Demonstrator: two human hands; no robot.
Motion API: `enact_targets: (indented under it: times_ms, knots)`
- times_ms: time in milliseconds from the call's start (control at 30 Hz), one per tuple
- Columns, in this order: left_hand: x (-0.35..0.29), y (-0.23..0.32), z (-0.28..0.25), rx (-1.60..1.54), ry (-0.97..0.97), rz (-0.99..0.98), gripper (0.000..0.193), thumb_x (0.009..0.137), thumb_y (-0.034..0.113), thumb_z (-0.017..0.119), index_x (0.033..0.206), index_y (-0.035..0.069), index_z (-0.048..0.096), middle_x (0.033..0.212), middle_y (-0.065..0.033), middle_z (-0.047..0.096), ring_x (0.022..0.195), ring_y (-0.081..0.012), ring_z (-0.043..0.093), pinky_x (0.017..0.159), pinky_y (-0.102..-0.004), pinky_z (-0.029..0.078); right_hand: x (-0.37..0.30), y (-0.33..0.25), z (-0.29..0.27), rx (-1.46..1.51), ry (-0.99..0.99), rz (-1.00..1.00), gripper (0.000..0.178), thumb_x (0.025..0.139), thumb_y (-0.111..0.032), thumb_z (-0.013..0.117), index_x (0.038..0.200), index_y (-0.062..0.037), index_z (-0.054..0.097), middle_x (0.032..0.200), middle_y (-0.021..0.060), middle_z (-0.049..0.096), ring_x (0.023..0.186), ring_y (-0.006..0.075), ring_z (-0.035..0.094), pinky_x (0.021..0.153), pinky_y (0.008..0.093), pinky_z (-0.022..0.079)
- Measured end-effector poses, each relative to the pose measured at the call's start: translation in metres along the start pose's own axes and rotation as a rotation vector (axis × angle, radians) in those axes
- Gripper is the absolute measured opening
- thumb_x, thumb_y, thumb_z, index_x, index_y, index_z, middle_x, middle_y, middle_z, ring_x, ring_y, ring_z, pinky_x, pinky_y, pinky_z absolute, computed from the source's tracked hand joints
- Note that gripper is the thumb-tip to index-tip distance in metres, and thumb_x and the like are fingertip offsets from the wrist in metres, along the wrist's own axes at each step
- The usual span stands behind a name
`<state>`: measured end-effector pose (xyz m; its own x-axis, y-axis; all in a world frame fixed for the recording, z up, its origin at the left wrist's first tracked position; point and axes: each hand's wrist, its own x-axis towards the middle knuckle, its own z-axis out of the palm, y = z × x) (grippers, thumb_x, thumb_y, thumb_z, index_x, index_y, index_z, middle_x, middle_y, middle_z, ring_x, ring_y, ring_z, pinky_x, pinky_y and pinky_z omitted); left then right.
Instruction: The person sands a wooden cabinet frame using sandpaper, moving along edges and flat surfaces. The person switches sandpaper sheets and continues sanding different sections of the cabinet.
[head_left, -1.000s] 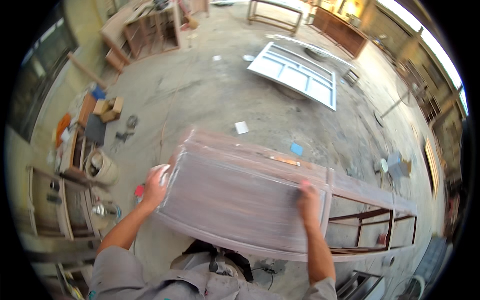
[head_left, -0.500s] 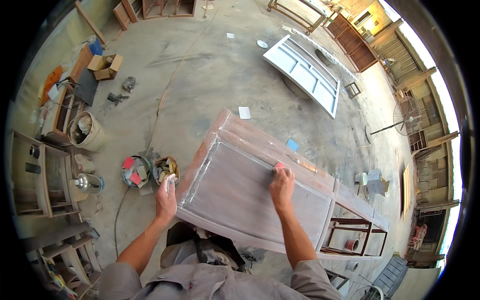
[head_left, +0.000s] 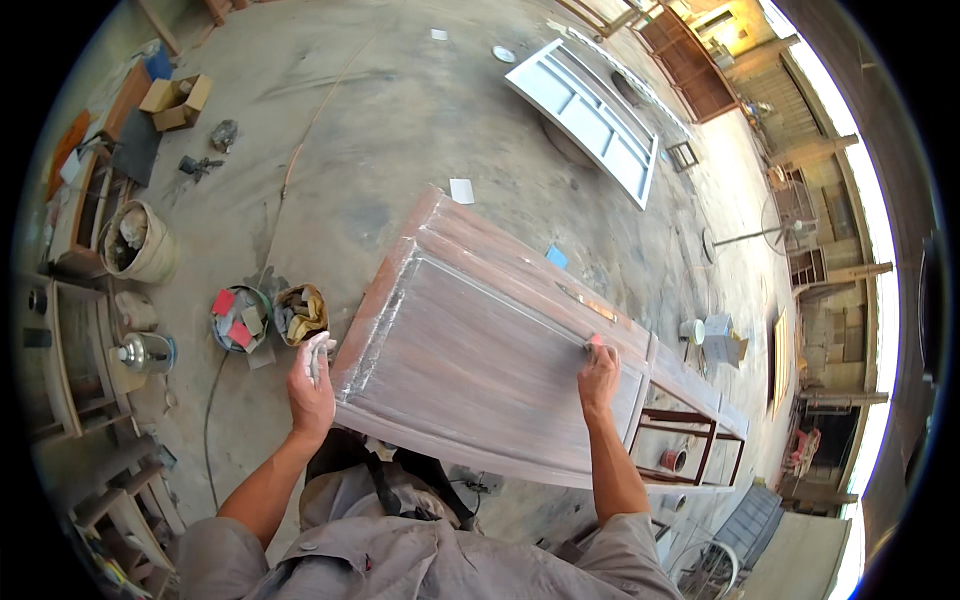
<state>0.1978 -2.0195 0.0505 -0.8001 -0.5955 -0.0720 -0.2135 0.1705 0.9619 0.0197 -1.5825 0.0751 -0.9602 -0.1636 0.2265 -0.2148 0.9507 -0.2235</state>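
A brown wooden furniture piece (head_left: 480,350) lies in front of me, with a broad recessed panel and whitish dust along its joints. My right hand (head_left: 599,380) is closed on a small piece of red sandpaper (head_left: 595,341), pressed to the panel's far border near its right end. My left hand (head_left: 312,390) is beside the left end, with whitened fingers stretched upward and nothing in them; I cannot tell whether it touches the wood. A thin blade tool with an orange-brown handle (head_left: 600,310) rests on the far rail.
On the floor to the left stand a bucket of red and grey scraps (head_left: 240,318), a yellowish bag (head_left: 302,312) and a large pail (head_left: 138,242). A pale blue panelled frame (head_left: 590,125) is raised beyond the work. A fan (head_left: 790,225) stands at the right.
My right hand has slid the sandpaper rightward along the panel's far border. The whole view has shifted slightly up and left; my left hand stays by the left end.
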Motion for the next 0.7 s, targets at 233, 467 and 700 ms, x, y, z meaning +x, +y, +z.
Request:
enact_targets:
  times_ms: [233, 467, 700]
  knots:
    - [0.006, -0.009, 0.005, -0.020, 0.012, 0.039, 0.023, 0.104, 0.004, 0.055, 0.125, -0.001, 0.063, 0.109, -0.0152, 0.075, 0.103, -0.0245, 0.072, 0.091, -0.0347, 0.053, 0.092, -0.231, 0.083, 0.228, -0.004, -0.629, 0.017, 0.088, -0.004, 0.061, 0.103, -0.0075, 0.068, 0.103, 0.0113, 0.066, 0.103, 0.0324, 0.062, 0.092, 0.0433, 0.049]
    - [-0.001, -0.014, 0.006, -0.070, 0.081, 0.023, 0.022, 0.102, 0.004, 0.058, 0.122, 0.000, 0.064, 0.106, -0.0181, 0.074, 0.098, -0.0308, 0.073, 0.087, -0.0361, 0.054, -0.007, -0.247, 0.064, 0.381, -0.415, -1.064, 0.026, 0.081, -0.015, 0.071, 0.107, -0.0148, 0.075, 0.130, 0.0064, 0.066, 0.128, 0.0287, 0.058, 0.106, 0.0424, 0.049]
    - [-0.004, -0.009, 0.004, -0.046, 0.058, -0.010, 0.023, 0.105, 0.004, 0.053, 0.126, -0.001, 0.062, 0.110, -0.0132, 0.075, 0.103, -0.0205, 0.071, 0.093, -0.0333, 0.053, 0.102, -0.252, 0.051, 0.308, -0.303, -0.942, 0.026, 0.073, 0.002, 0.069, 0.098, -0.0067, 0.072, 0.117, 0.0094, 0.072, 0.114, 0.0338, 0.066, 0.092, 0.0448, 0.057]
